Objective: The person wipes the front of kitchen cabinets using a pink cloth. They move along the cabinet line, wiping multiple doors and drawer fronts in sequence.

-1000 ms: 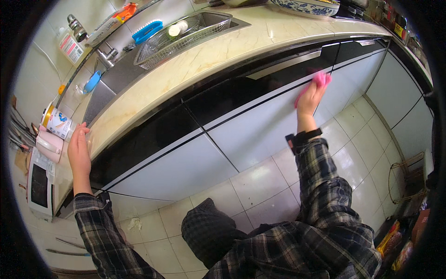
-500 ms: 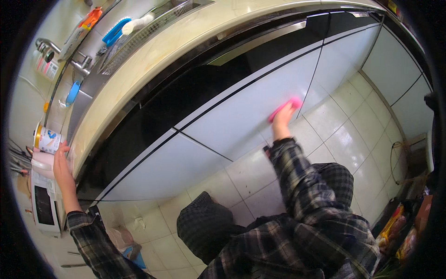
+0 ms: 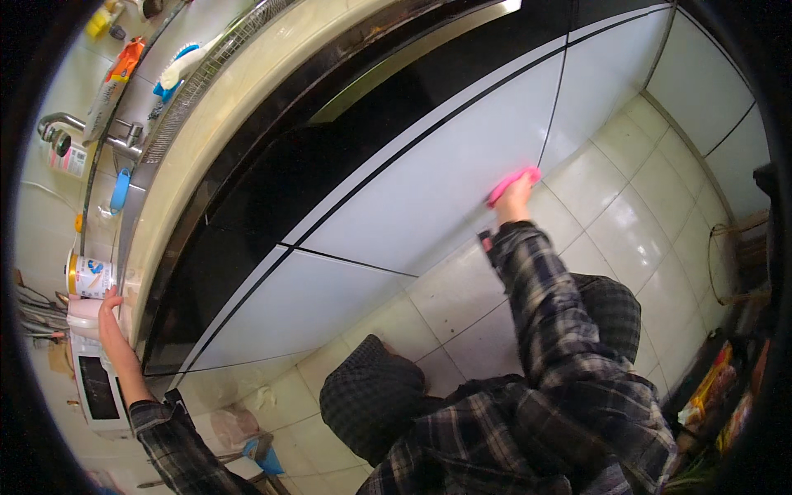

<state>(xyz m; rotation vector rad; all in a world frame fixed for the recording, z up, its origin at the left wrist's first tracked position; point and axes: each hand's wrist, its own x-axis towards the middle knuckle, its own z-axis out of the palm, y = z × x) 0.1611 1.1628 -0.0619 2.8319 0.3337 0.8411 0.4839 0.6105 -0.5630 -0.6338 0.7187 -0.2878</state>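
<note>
My right hand (image 3: 515, 203) is closed on a pink cloth (image 3: 512, 182). It presses the cloth against the lower part of a glossy white cabinet door (image 3: 421, 194), close to the seam with the door on its right. At far left my left hand (image 3: 112, 323) rests on the end of the cream countertop (image 3: 190, 136), fingers stretched out and holding nothing. Beside those fingers stand a pink container (image 3: 84, 313) and a white tin with a gold rim (image 3: 89, 275).
A black panel with a metallic strip (image 3: 404, 70) runs above the doors. A faucet (image 3: 124, 142), a blue-and-white brush (image 3: 177, 73) and a white appliance (image 3: 99, 388) line the left side. Bagged goods (image 3: 709, 384) lie at lower right on the tiled floor (image 3: 623, 214).
The view has shifted and tilted, with the counter now farther left. My right hand and the cloth remain on the door's lower right; the left hand stays at the counter end.
</note>
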